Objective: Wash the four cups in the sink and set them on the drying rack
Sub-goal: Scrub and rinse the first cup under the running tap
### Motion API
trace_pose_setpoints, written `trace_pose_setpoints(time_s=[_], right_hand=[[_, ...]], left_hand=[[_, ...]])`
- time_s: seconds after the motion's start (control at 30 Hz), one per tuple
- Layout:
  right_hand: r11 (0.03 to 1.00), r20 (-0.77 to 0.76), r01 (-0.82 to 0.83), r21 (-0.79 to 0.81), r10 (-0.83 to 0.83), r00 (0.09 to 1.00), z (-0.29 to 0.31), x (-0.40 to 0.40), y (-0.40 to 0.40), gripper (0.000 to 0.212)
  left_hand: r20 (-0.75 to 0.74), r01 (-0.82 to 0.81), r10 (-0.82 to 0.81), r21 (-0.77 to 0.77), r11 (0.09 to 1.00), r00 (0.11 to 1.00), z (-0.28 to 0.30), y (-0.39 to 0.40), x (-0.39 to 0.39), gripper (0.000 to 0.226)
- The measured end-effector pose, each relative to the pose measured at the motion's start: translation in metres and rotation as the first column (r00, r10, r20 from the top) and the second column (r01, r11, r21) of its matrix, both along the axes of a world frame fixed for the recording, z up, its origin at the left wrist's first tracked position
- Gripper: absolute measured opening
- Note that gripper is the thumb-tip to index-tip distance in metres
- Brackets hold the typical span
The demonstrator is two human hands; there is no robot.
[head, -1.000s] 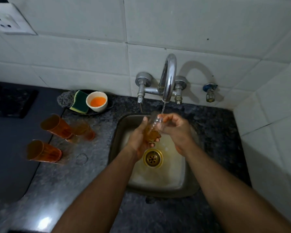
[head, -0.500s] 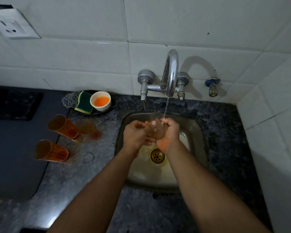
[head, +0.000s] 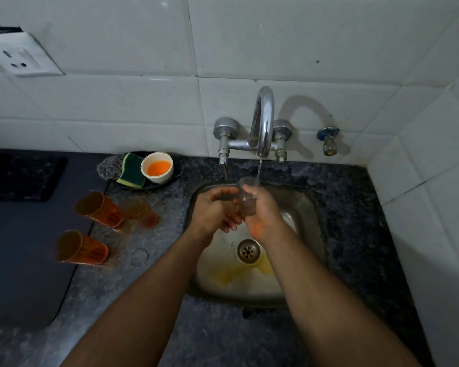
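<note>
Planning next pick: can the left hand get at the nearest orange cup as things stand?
Probably yes: that orange cup lies uncovered on the counter's left, nothing between. But the left hand is busy on the cup under the tap.

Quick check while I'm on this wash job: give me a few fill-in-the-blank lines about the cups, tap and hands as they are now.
1. The right hand holds a clear cup under the running ____.
2. On the counter left of the sink stand ____ orange cups.
3. The sponge lies beside a small white ____ of orange liquid.
4. The left hand is above the ____.

Missing words: tap; three; bowl; sink
</note>
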State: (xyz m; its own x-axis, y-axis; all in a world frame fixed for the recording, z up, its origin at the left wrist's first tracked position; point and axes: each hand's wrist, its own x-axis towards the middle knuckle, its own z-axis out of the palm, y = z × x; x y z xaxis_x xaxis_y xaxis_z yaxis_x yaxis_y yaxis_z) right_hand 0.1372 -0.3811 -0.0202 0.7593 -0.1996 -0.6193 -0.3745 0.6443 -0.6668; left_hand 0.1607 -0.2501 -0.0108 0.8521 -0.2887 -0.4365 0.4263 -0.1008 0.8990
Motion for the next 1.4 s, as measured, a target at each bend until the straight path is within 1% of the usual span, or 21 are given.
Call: trace_pose_setpoints(time_s=[0.1,0.17,0.23,0.3,0.37,0.43,0.5,0.57,0.6,0.67,0.73,0.8,0.87,0.93,1.0,1.03,1.1,1.23,1.33,1.37,1.4], right_hand=[[0.986,-0.024,-0.105,-0.131,0.103,0.994,0.005,-0.01,-0.008,0.034],[0.973,-0.088,-0.181,-0.142,0.17,0.982,0.013,-0.015,-0.012,0.044],[0.966,-0.059,-0.237,-0.106,0.231,0.971,0.021,-0.02,-0.014,0.051],[0.965,0.025,-0.248,-0.083,0.251,0.968,0.023,-0.025,-0.013,0.038],[0.956,0.064,-0.225,-0.186,0.24,0.969,0.02,-0.03,-0.011,0.044],[0.935,0.057,-0.129,-0.329,0.156,0.986,0.015,-0.031,-0.009,0.038],[0.913,0.018,-0.001,-0.409,0.009,1.0,0.009,-0.029,-0.006,0.023],[0.869,-0.001,0.092,-0.486,-0.106,0.994,0.005,-0.025,-0.004,0.023],[0.846,0.012,0.094,-0.525,-0.103,0.995,0.002,-0.024,-0.003,0.022],[0.823,0.074,0.023,-0.567,0.023,0.997,-0.006,-0.025,-0.003,0.015],[0.843,0.122,-0.027,-0.537,0.109,0.987,-0.008,-0.029,-0.004,0.022],[0.919,0.141,0.023,-0.394,0.035,0.989,-0.004,-0.034,-0.006,0.025],[0.94,0.07,0.089,-0.328,-0.069,0.995,-0.001,-0.032,-0.005,0.021],[0.926,0.012,0.082,-0.367,-0.084,0.996,0.0,-0.029,-0.005,0.022],[0.896,0.045,0.01,-0.445,0.012,0.999,0.0,-0.029,-0.005,0.02],[0.857,0.073,-0.035,-0.514,0.084,0.994,0.0,-0.032,-0.004,0.024],[0.709,0.07,-0.113,-0.696,0.223,0.972,-0.001,-0.039,-0.004,0.04],[0.39,0.093,-0.029,-0.92,0.29,0.952,-0.002,-0.042,-0.01,0.038],[-0.028,0.024,0.034,-0.999,0.297,0.955,-0.002,-0.039,-0.012,0.032],[-0.111,-0.007,0.022,-0.994,0.257,0.966,-0.006,-0.038,-0.011,0.032],[-0.075,-0.03,-0.015,-0.997,0.195,0.98,-0.009,-0.036,-0.008,0.034]], left_hand=[[-0.09,-0.076,0.083,0.081,0.994,0.992,-0.004,-0.005,0.004,0.028],[-0.153,-0.074,0.094,0.134,0.988,0.984,-0.01,-0.011,0.009,0.047],[-0.289,-0.024,0.023,0.0,1.0,0.957,-0.014,-0.02,0.013,0.056],[-0.405,-0.12,0.032,-0.194,0.974,0.914,-0.015,-0.03,0.017,0.045],[-0.491,-0.227,0.085,-0.238,0.944,0.867,-0.016,-0.039,0.021,0.032],[-0.538,-0.287,0.129,-0.22,0.932,0.833,-0.016,-0.049,0.018,0.028],[-0.549,-0.337,0.195,-0.171,0.926,0.813,-0.02,-0.059,0.016,0.028],[-0.558,-0.405,0.278,-0.116,0.907,0.782,-0.02,-0.065,0.013,0.031],[-0.56,-0.438,0.313,-0.102,0.893,0.767,-0.021,-0.066,0.012,0.032],[-0.553,-0.461,0.34,-0.091,0.883,0.76,-0.028,-0.065,0.015,0.03],[-0.541,-0.463,0.356,-0.069,0.884,0.762,-0.031,-0.062,0.019,0.027],[-0.535,-0.472,0.383,-0.033,0.881,0.753,-0.033,-0.061,0.022,0.031],[-0.509,-0.503,0.441,0.019,0.864,0.739,-0.034,-0.062,0.021,0.03],[-0.459,-0.542,0.516,0.085,0.836,0.723,-0.034,-0.063,0.017,0.025],[-0.393,-0.572,0.566,0.115,0.812,0.725,-0.03,-0.064,0.013,0.026],[-0.356,-0.588,0.584,0.109,0.801,0.729,-0.027,-0.065,0.01,0.027],[-0.322,-0.618,0.606,0.077,0.782,0.727,-0.018,-0.067,0.004,0.029],[-0.416,-0.654,0.583,-0.039,0.756,0.698,0.0,-0.069,-0.005,0.03],[-0.469,-0.711,0.604,-0.076,0.699,0.644,0.0,-0.073,-0.008,0.025],[-0.462,-0.725,0.619,-0.08,0.684,0.635,-0.001,-0.074,-0.007,0.025],[-0.438,-0.727,0.631,-0.08,0.682,0.64,-0.003,-0.075,-0.005,0.027]])
